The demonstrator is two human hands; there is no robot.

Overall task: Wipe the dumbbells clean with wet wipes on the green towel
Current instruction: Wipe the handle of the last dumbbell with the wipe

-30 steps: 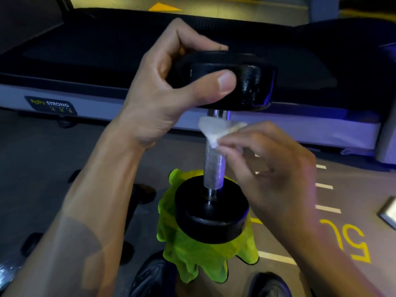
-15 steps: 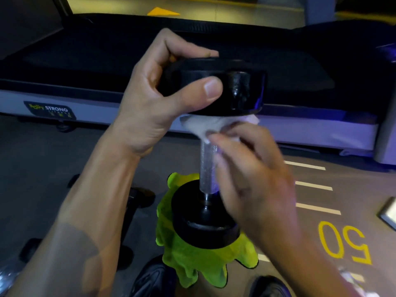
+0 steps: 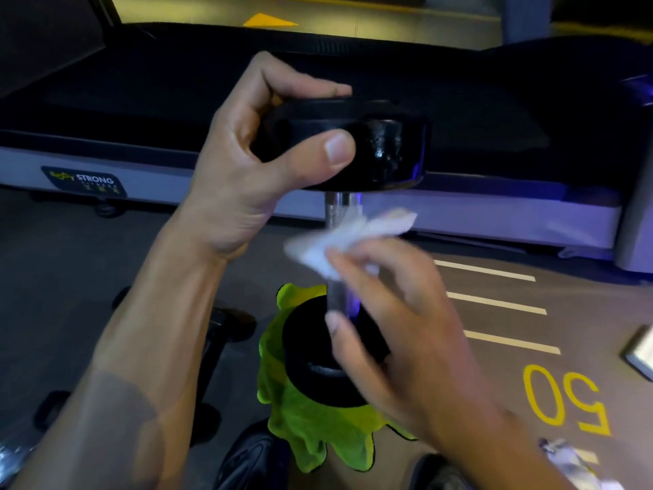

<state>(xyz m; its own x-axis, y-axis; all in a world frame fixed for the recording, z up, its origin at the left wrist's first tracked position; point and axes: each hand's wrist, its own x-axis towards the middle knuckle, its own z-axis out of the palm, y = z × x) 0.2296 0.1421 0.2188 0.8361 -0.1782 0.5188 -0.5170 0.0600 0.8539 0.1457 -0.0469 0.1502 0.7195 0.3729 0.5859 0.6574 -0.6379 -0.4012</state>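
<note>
My left hand (image 3: pixel 247 178) clamps the dumbbell (image 3: pixel 353 150) by its top head, frame centre. My right hand (image 3: pixel 406 330) pinches the wet wipe (image 3: pixel 339 238) on its handle, above the green towel (image 3: pixel 318 429)

Left hand (image 3: pixel 247 164) clenched, raised; right hand (image 3: pixel 395 323) pinching, blurred.

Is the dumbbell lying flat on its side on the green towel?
No: the dumbbell stands upright, lower head on the green towel, left hand gripping its top.
</note>
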